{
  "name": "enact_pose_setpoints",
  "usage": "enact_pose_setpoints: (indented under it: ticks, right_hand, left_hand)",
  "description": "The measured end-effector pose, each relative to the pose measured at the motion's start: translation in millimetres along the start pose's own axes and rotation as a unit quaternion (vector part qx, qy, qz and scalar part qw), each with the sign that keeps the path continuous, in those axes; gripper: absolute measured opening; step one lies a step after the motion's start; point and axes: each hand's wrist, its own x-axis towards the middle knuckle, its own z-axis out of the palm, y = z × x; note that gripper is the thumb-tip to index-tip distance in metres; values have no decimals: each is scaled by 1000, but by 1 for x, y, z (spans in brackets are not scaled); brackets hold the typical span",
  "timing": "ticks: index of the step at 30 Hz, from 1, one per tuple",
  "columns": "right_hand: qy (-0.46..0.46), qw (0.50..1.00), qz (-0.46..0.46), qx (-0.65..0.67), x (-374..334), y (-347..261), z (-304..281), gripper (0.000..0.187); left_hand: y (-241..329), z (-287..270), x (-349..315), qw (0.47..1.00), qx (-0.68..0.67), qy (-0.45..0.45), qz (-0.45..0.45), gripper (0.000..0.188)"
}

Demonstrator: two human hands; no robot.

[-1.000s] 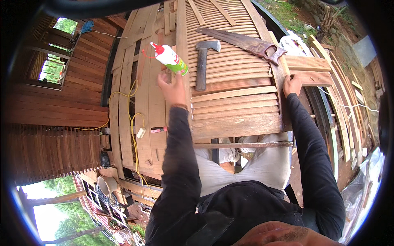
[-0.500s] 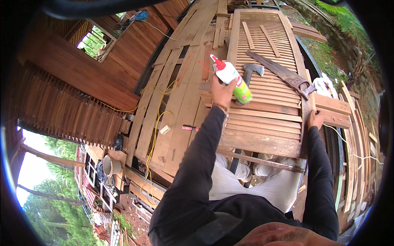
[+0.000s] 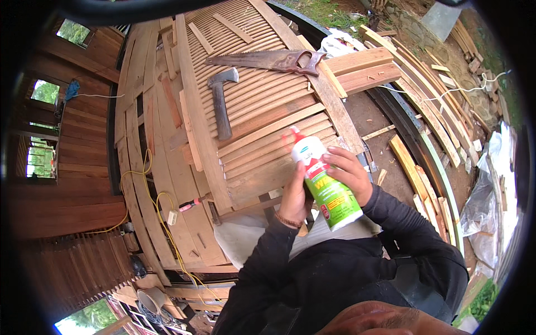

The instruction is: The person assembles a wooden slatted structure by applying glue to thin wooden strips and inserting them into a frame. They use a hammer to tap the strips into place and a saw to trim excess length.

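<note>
Both my hands grip a white glue bottle (image 3: 329,195) with a green label and a red nozzle cap, held tilted close to my chest. My left hand (image 3: 295,196) wraps its lower left side, a beaded bracelet at the wrist. From the other side my right hand (image 3: 353,172) closes round it, fingers over the label. Beyond the bottle lies a slatted wooden shutter panel (image 3: 202,125), its near end by my lap. On the slats rest a hatchet (image 3: 221,111) and a handsaw (image 3: 254,60), its wooden handle at the right frame edge.
A tool with a pink handle (image 3: 190,204) lies on the planks left of the panel. Nearby are a yellow cord (image 3: 146,167) and a white socket block (image 3: 173,216). Boards (image 3: 363,67) jut out at right; loose timber strips (image 3: 416,167) lie on the ground beyond.
The glue bottle has come nearer my chest. My right hand has left the panel's right edge and joined my left hand on the bottle. The view has turned rightward.
</note>
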Motion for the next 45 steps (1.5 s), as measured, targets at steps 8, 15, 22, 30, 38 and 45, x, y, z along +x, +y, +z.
enact_pose_setpoints:
  ticks: [8,15,22,30,38,45]
  right_hand:
    - [247,937,243,51,47,26,-72,51]
    - [284,938,197,4,82,56,-83,48]
    - [438,883,155,68,75,27,-83,66]
    - [500,853,124,82,50,7,-92,97]
    - [491,844,172,128,39,43,-82,96]
    - [363,878,292,113,61,82,-63,74]
  left_hand:
    - [34,-28,123,670,647,127,341,39]
    - [8,-67,170,490,814,92,299,64]
    - [15,-74,162,492,823,78,273,65]
    - [19,-69,161,473,844,54,247,72]
    - [20,-62,158,458,853,45,246,78]
    - [20,-57,156,461,853,53,237,74]
